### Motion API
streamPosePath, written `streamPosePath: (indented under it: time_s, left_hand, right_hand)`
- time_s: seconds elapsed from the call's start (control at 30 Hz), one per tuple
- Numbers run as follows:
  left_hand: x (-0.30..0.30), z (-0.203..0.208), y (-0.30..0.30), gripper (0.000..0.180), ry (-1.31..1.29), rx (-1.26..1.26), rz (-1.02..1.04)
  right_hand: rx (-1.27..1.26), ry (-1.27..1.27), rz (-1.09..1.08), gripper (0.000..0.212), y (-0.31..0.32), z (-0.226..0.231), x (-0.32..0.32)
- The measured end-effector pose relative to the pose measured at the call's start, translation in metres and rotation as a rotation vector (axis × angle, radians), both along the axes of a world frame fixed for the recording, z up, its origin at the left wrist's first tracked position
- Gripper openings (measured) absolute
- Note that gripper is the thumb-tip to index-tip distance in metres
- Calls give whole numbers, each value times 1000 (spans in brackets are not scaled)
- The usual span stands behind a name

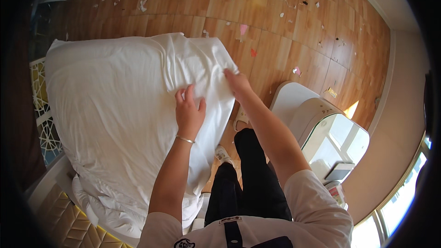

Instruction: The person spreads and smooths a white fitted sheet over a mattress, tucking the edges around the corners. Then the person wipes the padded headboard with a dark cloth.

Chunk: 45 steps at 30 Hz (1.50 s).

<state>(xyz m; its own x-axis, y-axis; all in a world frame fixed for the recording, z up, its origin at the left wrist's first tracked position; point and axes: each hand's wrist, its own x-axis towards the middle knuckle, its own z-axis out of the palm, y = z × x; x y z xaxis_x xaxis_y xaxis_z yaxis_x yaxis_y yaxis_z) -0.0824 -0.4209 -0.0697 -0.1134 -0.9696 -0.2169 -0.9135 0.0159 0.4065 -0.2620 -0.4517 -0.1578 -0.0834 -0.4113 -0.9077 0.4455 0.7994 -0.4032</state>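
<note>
A white bed sheet covers the bed, with creases bunched near its far right corner. My left hand rests on or just over the sheet near its right side, fingers apart and holding nothing. At the bed's right edge, my right hand has its thumb on top and its fingers curled over the border of the sheet, gripping it. The undersides of those fingers are hidden.
Right of my legs stands a white rounded cabinet with a phone on its glossy top. Paper scraps litter the wood floor. A quilted headboard and crumpled white bedding lie at lower left. My shoes are close beside the bed.
</note>
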Motion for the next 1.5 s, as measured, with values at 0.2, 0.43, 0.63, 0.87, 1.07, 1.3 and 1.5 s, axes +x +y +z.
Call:
streamPosePath:
  time_s: [0.2,0.43,0.63,0.87,1.07,1.3,1.5]
  left_hand:
    - [2,5,-17,48,55,97,108]
    - [-29,38,-58,48,529,77,285]
    - [-19,53,-87,54,584,232,477]
    - [34,73,-69,41,1258,740,898]
    - [24,86,-87,28,1202,909,688]
    - [-48,102,-103,33,554,613,580]
    - [-65,77,-111,43,269,170,749]
  right_hand:
    - [-292,71,-293,25,18,43,-34]
    - [-470,-157,41,20,4,100,-1]
    - [-713,-181,566,14,8,129,34]
    - [214,-477,-218,43,-59,70,34]
    - [112,-391,-139,47,-128,99,10]
    - [-258,273,-245,35,-160,146,-102]
    - [-487,447,9,20,-147,161,-129]
